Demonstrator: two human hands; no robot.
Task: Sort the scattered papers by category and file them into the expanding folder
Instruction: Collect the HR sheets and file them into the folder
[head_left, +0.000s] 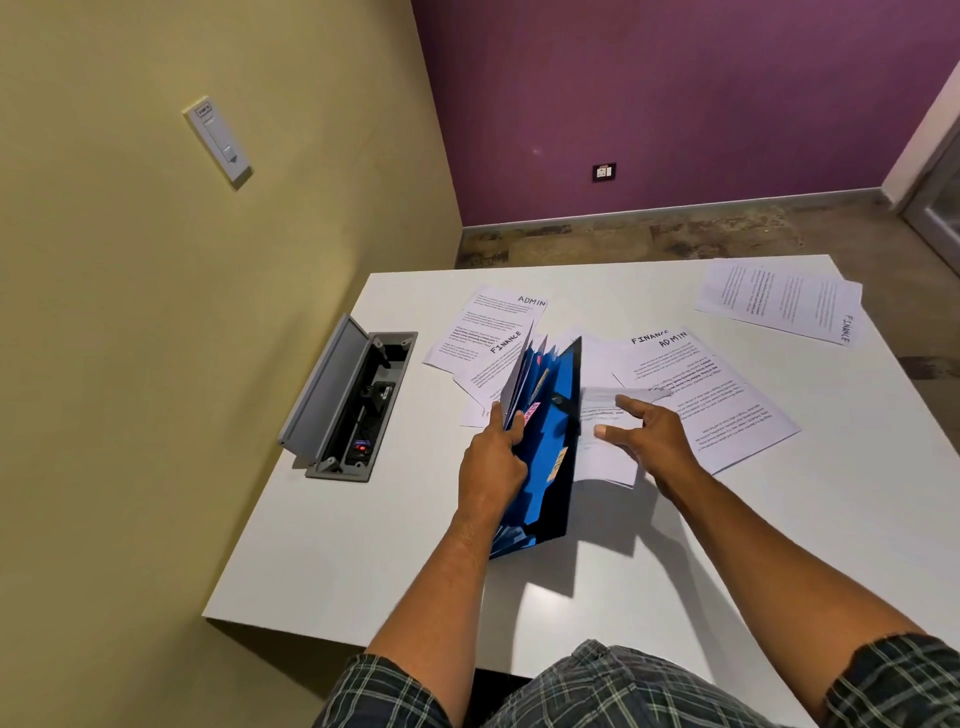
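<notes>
Plastic, glossy and blue with a black outer cover, makes up the expanding folder (550, 441) that stands upright on its edge at the centre of the frame, its pleated pockets fanned apart. Your left hand (493, 462) clamps the near-left edge, fingers curled round white sheets and dividers. Your right hand (649, 436), just right of the folder, hovers with fingers spread and relaxed over a blurred sheet (608, 441); you cannot tell whether it touches it. Small pink and orange tabs on the dividers are too small to read. Thin, flat papers (488, 343) lie above and left of the folder, marked "ADMIN" and "FINANCE"; another stack (717, 395) to the right carries the same words, and a third pile (784, 301) at upper right reads "FINANCE". The smooth white table (363, 545) holds a grey hinged cable box (348, 400), lid raised, at the left.
</notes>
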